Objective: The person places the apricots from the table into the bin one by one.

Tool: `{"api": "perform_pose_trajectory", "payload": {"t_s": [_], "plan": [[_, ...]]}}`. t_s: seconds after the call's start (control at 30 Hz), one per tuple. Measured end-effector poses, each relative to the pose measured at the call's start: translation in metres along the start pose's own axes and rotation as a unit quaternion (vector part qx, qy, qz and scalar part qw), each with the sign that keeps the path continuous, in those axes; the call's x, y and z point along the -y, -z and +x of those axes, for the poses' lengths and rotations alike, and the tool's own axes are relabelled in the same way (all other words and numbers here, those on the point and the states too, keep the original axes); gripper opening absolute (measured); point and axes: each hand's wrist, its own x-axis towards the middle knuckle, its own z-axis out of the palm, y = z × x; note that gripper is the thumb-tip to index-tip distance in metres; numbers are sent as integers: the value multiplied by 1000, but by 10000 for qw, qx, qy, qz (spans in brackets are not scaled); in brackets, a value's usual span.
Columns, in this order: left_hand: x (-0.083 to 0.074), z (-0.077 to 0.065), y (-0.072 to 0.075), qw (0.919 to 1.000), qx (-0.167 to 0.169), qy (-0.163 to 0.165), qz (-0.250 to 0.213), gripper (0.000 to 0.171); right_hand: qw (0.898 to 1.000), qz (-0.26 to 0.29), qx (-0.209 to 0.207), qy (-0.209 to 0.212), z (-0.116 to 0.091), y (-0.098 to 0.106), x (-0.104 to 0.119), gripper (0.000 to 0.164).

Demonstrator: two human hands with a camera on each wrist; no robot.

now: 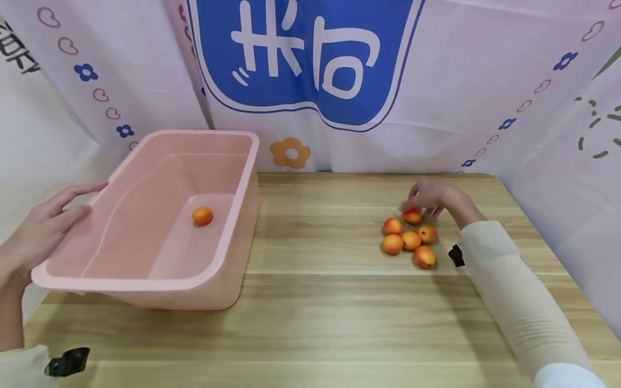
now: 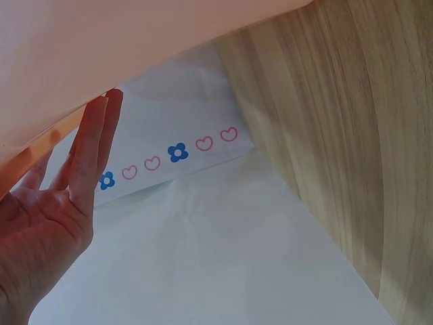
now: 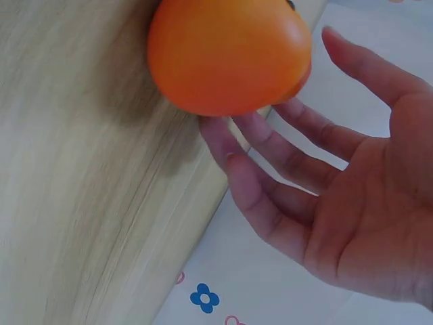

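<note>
A pink plastic tub point(image 1: 248, 178) stands on the left of the table, with one orange apricot point(image 1: 202, 216) on its floor. My left hand point(image 1: 41, 231) holds the tub's left rim; in the left wrist view its long fingers point(image 2: 84, 145) lie along the outside, below the rim. Over on the right, my right hand point(image 1: 429, 195) is at the farthest, reddish apricot point(image 1: 412, 216) of a small cluster. The right wrist view shows its fingers point(image 3: 270, 220) spread and loosely bent beside a large-looking apricot point(image 3: 226, 54); whether they touch it I cannot tell.
Several more apricots, such as the nearest one point(image 1: 425, 257), lie close together by the right hand. Behind the wooden table point(image 1: 320, 323) hangs a white printed cloth point(image 1: 436, 81). More white cloth borders both sides.
</note>
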Motion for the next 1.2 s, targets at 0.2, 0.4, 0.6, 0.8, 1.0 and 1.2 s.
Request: {"api": "perform_pose_trajectory", "payload": {"t_s": [0.2, 0.4, 0.6, 0.8, 1.0, 1.2], "plan": [[-1, 0, 2, 10000, 37, -55, 52, 47, 9995, 80, 278, 134, 5, 1, 1, 36], [2, -1, 2, 9999, 26, -157, -24, 47, 9963, 448, 155, 718, 4, 2, 5, 38], [2, 0, 2, 9999, 25, -109, 23, 47, 9879, 563, -446, 1378, 3, 0, 13, 37], [1, 1, 3, 9998, 33, -128, 124, 46, 9735, 913, -804, 1936, 2, -3, 22, 34], [1, 2, 3, 9998, 46, -162, 82, 47, 9677, 1010, -817, 2163, 0, -4, 35, 34], [3, 1, 3, 9998, 74, -175, 87, 48, 9625, 979, -772, 2409, 0, -3, 45, 35]]}}
